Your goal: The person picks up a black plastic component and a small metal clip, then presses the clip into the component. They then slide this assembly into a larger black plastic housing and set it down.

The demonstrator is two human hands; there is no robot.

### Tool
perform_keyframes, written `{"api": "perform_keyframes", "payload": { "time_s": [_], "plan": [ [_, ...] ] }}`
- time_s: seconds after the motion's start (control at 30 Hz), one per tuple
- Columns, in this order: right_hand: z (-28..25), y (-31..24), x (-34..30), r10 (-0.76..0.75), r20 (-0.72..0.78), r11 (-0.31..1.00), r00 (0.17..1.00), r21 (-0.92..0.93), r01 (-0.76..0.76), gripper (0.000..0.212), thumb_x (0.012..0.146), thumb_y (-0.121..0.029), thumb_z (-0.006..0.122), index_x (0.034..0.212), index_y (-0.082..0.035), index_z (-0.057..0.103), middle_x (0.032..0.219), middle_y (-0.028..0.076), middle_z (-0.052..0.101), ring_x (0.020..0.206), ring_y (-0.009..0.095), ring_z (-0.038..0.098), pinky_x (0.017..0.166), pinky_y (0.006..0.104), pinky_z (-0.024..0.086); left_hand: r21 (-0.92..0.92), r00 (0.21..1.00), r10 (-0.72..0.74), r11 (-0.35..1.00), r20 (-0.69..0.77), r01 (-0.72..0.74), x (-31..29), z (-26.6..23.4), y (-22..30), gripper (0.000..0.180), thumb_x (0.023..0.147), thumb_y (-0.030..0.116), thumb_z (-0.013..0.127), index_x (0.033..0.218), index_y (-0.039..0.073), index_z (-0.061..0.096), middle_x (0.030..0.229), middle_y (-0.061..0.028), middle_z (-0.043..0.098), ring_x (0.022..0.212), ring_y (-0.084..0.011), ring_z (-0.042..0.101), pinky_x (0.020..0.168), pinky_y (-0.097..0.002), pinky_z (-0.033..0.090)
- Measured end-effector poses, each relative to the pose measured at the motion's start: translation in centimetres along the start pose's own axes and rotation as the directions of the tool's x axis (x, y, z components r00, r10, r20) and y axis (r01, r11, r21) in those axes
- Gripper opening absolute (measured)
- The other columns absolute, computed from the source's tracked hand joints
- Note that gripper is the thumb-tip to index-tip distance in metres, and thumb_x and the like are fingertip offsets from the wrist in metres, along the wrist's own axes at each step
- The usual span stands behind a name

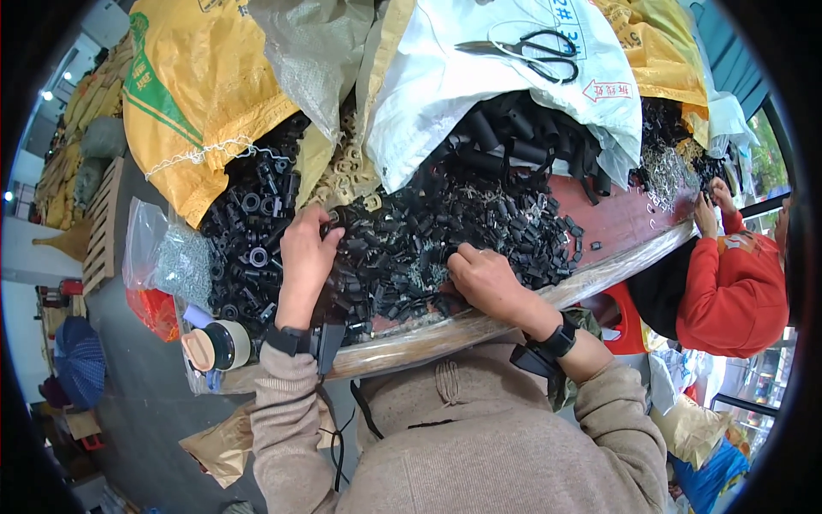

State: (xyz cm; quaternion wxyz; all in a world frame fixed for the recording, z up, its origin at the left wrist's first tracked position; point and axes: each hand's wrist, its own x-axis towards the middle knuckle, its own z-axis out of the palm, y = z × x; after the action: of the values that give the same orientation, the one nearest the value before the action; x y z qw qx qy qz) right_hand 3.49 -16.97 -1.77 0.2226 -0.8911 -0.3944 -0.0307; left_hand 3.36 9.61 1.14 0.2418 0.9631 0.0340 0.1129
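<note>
My left hand [306, 255] is over the left part of the heap, thumb and fingers closed on a small black plastic part that is largely hidden by the fingers. Farther right, my right hand [490, 281] rests low at the heap's near side with its fingers curled in. What those fingers hold, if anything, is hidden. Between and beyond both hands spreads a pile of small black plastic parts [390, 253], mixed with little metal pieces. Larger black ring-shaped parts [257, 257] lie left of my left hand, and beige plastic parts [344, 163] lie just beyond it.
Black tubes [514, 128] spill from a white woven sack [445, 73] bearing black-handled scissors [535, 53]. A yellow sack [201, 77] leans at far left. A lidded jar [227, 345] and a bag of screws [182, 264] stand left. At right, a person in red [732, 291] works at the table.
</note>
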Motion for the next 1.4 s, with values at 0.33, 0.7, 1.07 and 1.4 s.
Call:
{"api": "perform_keyframes", "payload": {
  "time_s": [0.33,0.7,1.07,1.4],
  "plan": [
    [-1.5,0.6,-0.5,0.288,0.154,0.621,0.945,0.722,-0.307,0.007,0.081,-0.006,0.047,0.085,-0.004,0.043,0.069,0.007,0.052,0.05,0.013,0.047,0.046,0.0239,0.039,-0.835,0.816,-0.182,-0.084,0.549,0.543,-3.5,0.1,3.5,0.027,0.075,-0.005,0.047,0.101,0.0,0.05,0.087,-0.0112,0.057,0.073,-0.0161,0.059,0.063,-0.0255,0.051],
    [-2.3,0.0,-0.2,0.342,0.425,-0.058,0.838,0.9,-0.432,0.01,0.084,-0.005,0.042,0.094,-0.006,0.04,0.069,0.002,0.052,0.049,0.006,0.041,0.044,0.0168,0.032,-0.612,0.664,0.02,-0.368,0.747,0.7,-5.7,3.8,7.8,0.019,0.075,-0.003,0.05,0.094,-0.001,0.05,0.085,-0.0102,0.057,0.068,-0.0172,0.059,0.061,-0.0249,0.051],
    [-1.2,-1.1,-0.3,0.204,0.4,-0.024,0.893,0.914,-0.404,0.015,0.086,-0.008,0.042,0.1,-0.003,0.039,0.07,0.002,0.05,0.054,0.005,0.042,0.048,0.0176,0.034,-0.774,0.949,0.053,0.594,0.311,0.221,-6.0,4.9,8.7,0.013,0.075,0.006,0.062,0.085,0.002,0.054,0.074,-0.0027,0.056,0.063,-0.0073,0.053,0.056,-0.0192,0.043],
    [-0.9,-1.7,-0.2,0.26,0.279,0.206,0.924,0.919,-0.336,0.02,0.083,-0.006,0.048,0.101,-0.002,0.04,0.073,0.004,0.056,0.06,0.008,0.051,0.051,0.0207,0.041,-0.783,0.857,-0.106,0.363,0.504,0.505,-6.1,5.2,8.4,0.01,0.078,0.012,0.06,0.078,0.003,0.055,0.066,0.0005,0.054,0.06,-0.0053,0.049,0.055,-0.0191,0.041]
  ]
}}
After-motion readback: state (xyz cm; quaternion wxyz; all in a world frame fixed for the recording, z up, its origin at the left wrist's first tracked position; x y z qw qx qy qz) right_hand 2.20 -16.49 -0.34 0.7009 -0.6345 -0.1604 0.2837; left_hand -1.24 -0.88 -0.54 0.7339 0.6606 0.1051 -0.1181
